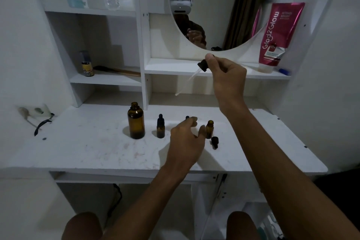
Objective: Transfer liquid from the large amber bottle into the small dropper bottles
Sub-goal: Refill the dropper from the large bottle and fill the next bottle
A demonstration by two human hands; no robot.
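Note:
The large amber bottle (136, 122) stands uncapped on the white desk (87, 148). To its right stands a small capped dropper bottle (160, 129). A second small bottle (187, 117) is mostly hidden behind my left hand (185, 140), whose fingers hang loosely curved over it with the thumb spread. A third small bottle (209, 128) stands open beside that thumb. A black dropper cap (214, 141) lies in front of it. My right hand (228, 80) is raised above the desk and pinches a dropper (202, 66) by its black top. Its glass pipette slants down to the left.
White shelves rise behind the desk, with a round mirror (224, 6) above. A red tube (278, 33) leans on the right shelf. A small yellow-labelled bottle (86, 64) and a brush (116, 70) sit on the left shelf. A power strip (37, 111) lies at the desk's left edge.

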